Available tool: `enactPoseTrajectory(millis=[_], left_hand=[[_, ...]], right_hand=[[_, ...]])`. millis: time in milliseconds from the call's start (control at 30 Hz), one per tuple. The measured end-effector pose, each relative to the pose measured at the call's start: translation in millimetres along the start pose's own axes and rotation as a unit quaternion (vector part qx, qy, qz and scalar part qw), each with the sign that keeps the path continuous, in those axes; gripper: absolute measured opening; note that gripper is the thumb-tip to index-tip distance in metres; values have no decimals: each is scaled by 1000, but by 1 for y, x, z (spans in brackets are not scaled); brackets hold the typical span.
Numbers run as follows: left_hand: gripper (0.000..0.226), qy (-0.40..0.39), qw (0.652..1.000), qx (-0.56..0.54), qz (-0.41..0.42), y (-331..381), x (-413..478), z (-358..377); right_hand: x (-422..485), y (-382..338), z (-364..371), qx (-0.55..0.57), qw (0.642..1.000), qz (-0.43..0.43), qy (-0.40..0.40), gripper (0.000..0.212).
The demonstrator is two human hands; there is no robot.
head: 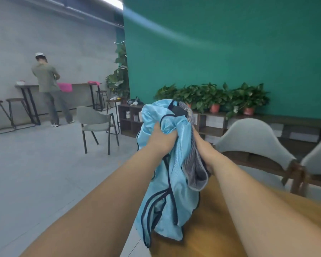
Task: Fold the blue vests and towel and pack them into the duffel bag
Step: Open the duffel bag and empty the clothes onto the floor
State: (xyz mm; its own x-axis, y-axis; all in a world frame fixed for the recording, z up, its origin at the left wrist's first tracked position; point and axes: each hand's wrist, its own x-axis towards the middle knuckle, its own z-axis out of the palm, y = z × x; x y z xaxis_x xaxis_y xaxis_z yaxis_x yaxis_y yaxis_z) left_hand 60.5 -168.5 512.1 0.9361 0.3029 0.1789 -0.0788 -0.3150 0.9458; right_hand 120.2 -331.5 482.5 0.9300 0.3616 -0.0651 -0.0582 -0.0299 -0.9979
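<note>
A bundle of light blue vests (167, 204) with dark trim hangs in the air in front of me, above the wooden table (211, 229). A grey striped towel (195, 169) is bunched against the vests on the right side. My left hand (161, 140) grips the blue fabric from the left, fingers dug into the cloth. My right hand (205, 151) holds the bundle from the right, partly hidden behind the towel. The vests' lower ends trail down to the table. No duffel bag is in view.
Two pale chairs (252, 141) stand at the table's far side. A low shelf with potted plants (215, 101) runs along the green wall. A grey chair (95, 123), stools and a person standing at a high table (26, 88) are at the left.
</note>
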Motion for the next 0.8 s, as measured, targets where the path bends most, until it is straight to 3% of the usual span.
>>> enactPoseTrajectory(millis=[100,233,300,433,567,667,800], left_hand=[[104,-46,997,27,-47,-27,1,57],[103,-142,977,99,-122,-112,-21,133],[102,-164,967,135,-142,-145,-29,162],[106,-156,967,147,-140,-157,-13,193],[107,-171,969,97,-148,-144,4,212],[89,-181,968,101,-140,-148,9,214],[79,-203,963,132,-120,-160,4,197]], right_hand=[[6,47,-52,-10,996,62,57,110],[0,126,-100,-132,975,160,82,86],[1,147,-117,-200,959,159,125,75],[21,154,-147,-266,936,165,159,75],[29,134,-167,-350,899,85,249,61],[29,139,-170,-319,921,48,218,59],[23,161,-166,-326,924,97,173,61]])
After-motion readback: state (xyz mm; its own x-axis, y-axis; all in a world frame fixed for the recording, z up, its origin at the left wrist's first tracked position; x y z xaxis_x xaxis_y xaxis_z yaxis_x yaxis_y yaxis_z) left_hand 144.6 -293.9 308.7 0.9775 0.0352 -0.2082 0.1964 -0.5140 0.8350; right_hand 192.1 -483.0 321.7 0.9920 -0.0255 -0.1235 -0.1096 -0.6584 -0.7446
